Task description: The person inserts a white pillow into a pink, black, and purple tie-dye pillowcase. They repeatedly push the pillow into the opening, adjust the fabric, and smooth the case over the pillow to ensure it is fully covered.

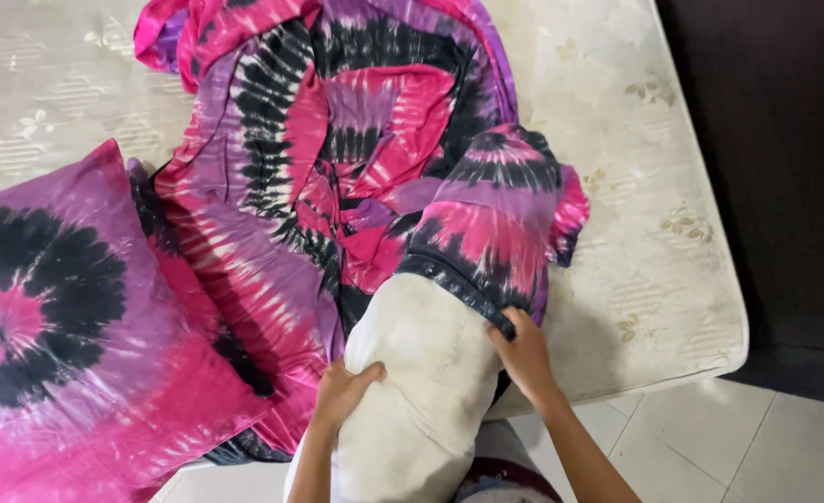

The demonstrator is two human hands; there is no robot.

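A white pillow (431, 373) stands on end against the bed's front edge, its upper part inside a pink, purple and black tie-dye pillowcase (496, 214). My left hand (342, 391) presses against the pillow's bare left side. At the pillow's right side, my right hand (524, 349) grips the dark lower hem of the pillowcase.
A bare cream mattress (654, 270) fills the view. A matching tie-dye sheet (272, 186) lies bunched over its middle. A covered tie-dye pillow (67, 326) rests at the left. White floor tiles (756, 447) and a dark wall (775, 140) are at the right.
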